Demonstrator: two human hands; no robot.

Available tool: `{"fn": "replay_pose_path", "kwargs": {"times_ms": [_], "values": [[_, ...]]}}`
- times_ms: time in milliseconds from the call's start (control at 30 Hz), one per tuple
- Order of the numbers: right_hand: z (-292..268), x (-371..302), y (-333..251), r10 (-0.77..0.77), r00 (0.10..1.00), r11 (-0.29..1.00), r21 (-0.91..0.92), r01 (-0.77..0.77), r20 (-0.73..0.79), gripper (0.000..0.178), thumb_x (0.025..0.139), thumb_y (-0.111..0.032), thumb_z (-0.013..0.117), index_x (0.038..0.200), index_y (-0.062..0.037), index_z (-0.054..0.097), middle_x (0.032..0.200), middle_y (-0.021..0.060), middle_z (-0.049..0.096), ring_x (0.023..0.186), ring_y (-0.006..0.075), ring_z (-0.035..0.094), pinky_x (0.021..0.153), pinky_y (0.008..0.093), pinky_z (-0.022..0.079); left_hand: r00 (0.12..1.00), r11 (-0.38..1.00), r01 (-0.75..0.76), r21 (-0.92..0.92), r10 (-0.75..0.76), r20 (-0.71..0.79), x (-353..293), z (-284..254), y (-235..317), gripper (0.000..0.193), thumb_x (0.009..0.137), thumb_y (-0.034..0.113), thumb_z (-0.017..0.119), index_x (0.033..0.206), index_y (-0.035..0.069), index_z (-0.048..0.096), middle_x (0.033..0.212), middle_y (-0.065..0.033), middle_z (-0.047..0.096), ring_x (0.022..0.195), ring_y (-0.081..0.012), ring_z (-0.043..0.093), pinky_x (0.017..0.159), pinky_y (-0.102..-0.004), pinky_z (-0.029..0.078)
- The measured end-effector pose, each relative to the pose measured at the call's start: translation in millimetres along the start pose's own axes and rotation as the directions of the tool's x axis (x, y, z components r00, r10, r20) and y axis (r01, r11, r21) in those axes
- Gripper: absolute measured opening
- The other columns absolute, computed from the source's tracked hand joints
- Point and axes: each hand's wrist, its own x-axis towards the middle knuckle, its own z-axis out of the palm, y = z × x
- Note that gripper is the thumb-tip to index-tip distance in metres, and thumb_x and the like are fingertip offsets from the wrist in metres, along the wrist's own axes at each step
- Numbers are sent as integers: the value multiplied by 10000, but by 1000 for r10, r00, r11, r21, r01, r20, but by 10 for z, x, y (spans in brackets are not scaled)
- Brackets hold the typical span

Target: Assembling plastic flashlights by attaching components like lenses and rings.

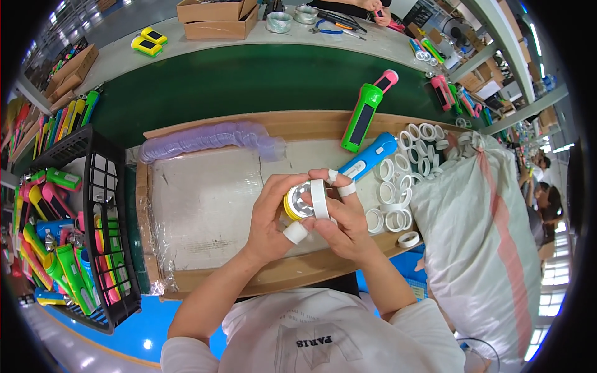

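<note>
Left hand (268, 214): fingers closed around yellow flashlight (298, 202), silver reflector visible. Right hand (349, 219): fingers gripping white ring (319, 199) at reflector's right side; whether seated, cannot tell. Flashlight held above cardboard-edged surface (205, 199). Blue flashlight (372, 155) just beyond right hand; loose white rings (390, 207) to right.

The only lettering clear enough to read is on the white shirt (317, 329): a short word in dark block capitals, upside down in this view, set across a faded grey printed picture (348, 344). Smaller, paler lines of print curve nearer the collar. The blue torch (371, 156) carries tiny marks on a pale panel, and the pale board (205, 193) faint rows, both too small to read.
</note>
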Motion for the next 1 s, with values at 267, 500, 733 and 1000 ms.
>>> {"fn": "replay_pose_path", "kwargs": {"times_ms": [267, 500, 733, 1000], "values": [[-405, 169, -137, 29, 996, 995, -100, -21, 80, 398, 798, -116, 763, 1152, 4, 625, 1227, 248, 582, 1119, 360, 598, 914, 387, 490, 999, 999, 14, 51, -11, -50, 23, -47, -12, 549, 747, 73, 756, 1255, 45, 551, 1141, -139, 554, 1028, -267, 578, 881, -335, 473], [-249, 275, -172, -136, 987, 929, -335, 155, 80, 420, 697, -256, 846, 985, 2, 681, 1116, 232, 604, 888, 338, 660, 741, 357, 554, 988, 950, -147, 274, 151, 7, 74, -118, -30, 587, 738, 119, 779, 1275, 42, 556, 1145, -170, 601, 992, -317, 619, 839, -368, 509], [-195, 249, -156, -201, 977, 847, -488, 210, 70, 474, 643, -311, 863, 930, 1, 652, 1041, 186, 613, 867, 323, 664, 694, 371, 550, 974, 865, -201, 459, 127, 188, 52, -191, 12, 870, 658, -72, 704, 1452, 51, 369, 1171, -190, 564, 1026, -361, 594, 842, -413, 516], [-70, 90, -2, -244, 968, 850, -494, 185, -57, 541, 605, -322, 896, 918, -2, 592, 1058, 196, 611, 919, 360, 666, 683, 388, 549, 961, 855, -273, 441, 216, 175, 41, -131, 60, 808, 628, -104, 685, 1357, 193, 499, 1099, -148, 564, 919, -334, 613, 694, -395, 541]]}}
